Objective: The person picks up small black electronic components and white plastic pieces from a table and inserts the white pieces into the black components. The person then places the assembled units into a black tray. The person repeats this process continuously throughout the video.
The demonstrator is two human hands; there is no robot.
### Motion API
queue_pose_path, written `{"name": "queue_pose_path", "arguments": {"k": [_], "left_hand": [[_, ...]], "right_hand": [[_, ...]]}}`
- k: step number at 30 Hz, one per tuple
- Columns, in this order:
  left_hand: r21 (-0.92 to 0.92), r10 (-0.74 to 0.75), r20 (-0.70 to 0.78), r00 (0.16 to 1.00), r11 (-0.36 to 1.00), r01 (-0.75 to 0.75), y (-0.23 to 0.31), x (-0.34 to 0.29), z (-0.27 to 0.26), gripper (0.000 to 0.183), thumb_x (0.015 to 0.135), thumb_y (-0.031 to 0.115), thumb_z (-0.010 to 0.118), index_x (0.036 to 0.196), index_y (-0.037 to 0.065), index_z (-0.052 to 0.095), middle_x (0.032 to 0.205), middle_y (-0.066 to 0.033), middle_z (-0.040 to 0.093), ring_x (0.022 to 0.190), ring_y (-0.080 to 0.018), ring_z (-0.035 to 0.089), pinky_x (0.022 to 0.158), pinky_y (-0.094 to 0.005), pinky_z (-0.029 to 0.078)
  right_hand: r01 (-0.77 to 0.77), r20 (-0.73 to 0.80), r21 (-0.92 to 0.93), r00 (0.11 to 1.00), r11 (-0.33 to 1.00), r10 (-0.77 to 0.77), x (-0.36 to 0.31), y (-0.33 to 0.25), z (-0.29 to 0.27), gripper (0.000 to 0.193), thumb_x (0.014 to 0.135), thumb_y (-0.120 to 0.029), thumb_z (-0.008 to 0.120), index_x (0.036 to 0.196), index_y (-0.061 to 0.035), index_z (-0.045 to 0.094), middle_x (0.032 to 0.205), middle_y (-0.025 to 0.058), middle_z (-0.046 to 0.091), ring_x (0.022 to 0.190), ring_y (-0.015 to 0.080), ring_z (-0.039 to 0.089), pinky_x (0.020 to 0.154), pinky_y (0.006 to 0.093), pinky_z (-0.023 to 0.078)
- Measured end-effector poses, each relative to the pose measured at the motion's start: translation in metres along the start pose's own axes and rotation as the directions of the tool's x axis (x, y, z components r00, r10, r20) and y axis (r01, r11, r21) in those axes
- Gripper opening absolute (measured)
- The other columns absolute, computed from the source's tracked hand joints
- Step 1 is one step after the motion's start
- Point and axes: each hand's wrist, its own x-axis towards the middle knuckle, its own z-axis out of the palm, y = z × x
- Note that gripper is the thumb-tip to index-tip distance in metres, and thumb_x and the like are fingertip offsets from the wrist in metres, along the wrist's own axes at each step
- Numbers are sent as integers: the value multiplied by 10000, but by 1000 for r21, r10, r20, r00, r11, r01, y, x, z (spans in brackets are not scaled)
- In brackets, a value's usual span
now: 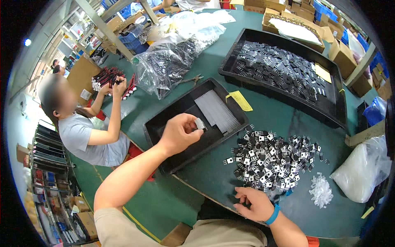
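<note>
My left hand (180,133) is raised over the black tray (164,164), pinching a small pale grey block (200,123) between thumb and fingertips. Inside that tray, rows of thin translucent strips (216,110) lie side by side. My right hand (256,204), with a blue band on the wrist, hovers at the near table edge. Its thumb and forefinger are apart, the other fingers curl inward, and nothing shows between them. Just beyond it spreads a loose heap of black transistors with metal tabs (267,160). To the right of the heap is a small pile of whitish translucent pieces (321,191).
A large black tray (284,96) of dark components stands at the back right. A filled clear bag (362,171) sits at the right edge. Bagged black parts (168,66) and pliers (193,79) lie far left. At left, a person (88,131) handles red-black wired parts.
</note>
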Motion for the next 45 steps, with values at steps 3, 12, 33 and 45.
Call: {"name": "queue_pose_path", "arguments": {"k": [3,12,33,45], "left_hand": [[25,-2,8,1000,1000,2,-11,4,19,279,771,164,809,956,-8,691,799,-34,612,671,-101,561,621,-271,484],[197,-6,53,999,980,-4,-20,10,48,308,762,166,834,1001,12,717,808,-52,645,669,-114,579,626,-271,494],[403,-130,120,984,913,72,-6,18,49,377,782,327,792,915,-20,725,862,-197,691,809,-336,681,736,-406,540],[299,-125,194,973,952,63,2,21,50,297,822,279,719,923,1,748,878,-213,720,820,-361,711,750,-423,547]], "right_hand": [[21,-8,-10,1000,1000,-21,-1,4,-1,494,829,-148,764,1259,3,572,950,123,678,751,243,676,658,351,562],[112,-33,-50,993,992,-114,-1,5,0,401,828,-159,762,1183,-30,627,912,126,671,723,265,667,634,370,561],[185,-45,-57,981,981,-187,2,4,-2,335,819,-162,757,1115,-46,650,811,110,592,660,297,604,595,396,518],[217,-16,-108,976,970,-219,4,5,0,320,799,-116,773,1088,-21,672,883,114,660,687,239,663,604,346,546]]}}
